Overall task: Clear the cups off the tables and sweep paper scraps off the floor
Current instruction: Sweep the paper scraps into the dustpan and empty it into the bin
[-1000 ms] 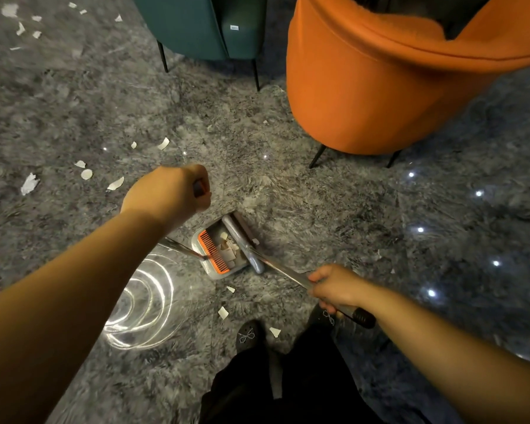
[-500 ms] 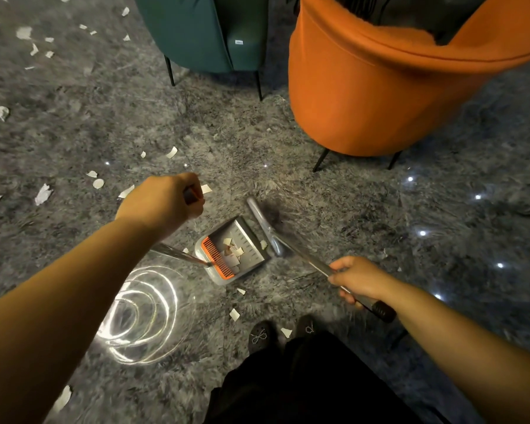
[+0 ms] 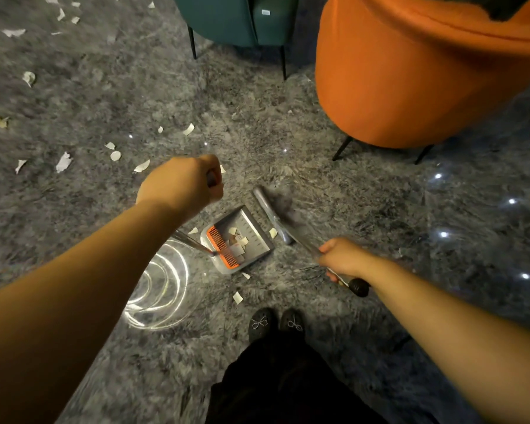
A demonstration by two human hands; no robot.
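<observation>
Far out beyond the left hand's knuckles, paper scraps (image 3: 64, 162) lie scattered over the grey carpet (image 3: 104, 96), so most of the sweeping looks undone. The left hand (image 3: 180, 185) is clenched around the top of the dustpan handle (image 3: 193, 241), which slants down below its fingers to the dustpan (image 3: 239, 240). A few scraps already sit inside the pan, just past its orange comb (image 3: 224, 246); a couple more lie loose nearby. The broom head (image 3: 273, 215), blurred, stands at the pan's open edge, up and ahead of the right hand (image 3: 343, 258), whose fingers wrap the broom handle (image 3: 354, 284). No cups or tables are in view, so that part cannot be judged.
</observation>
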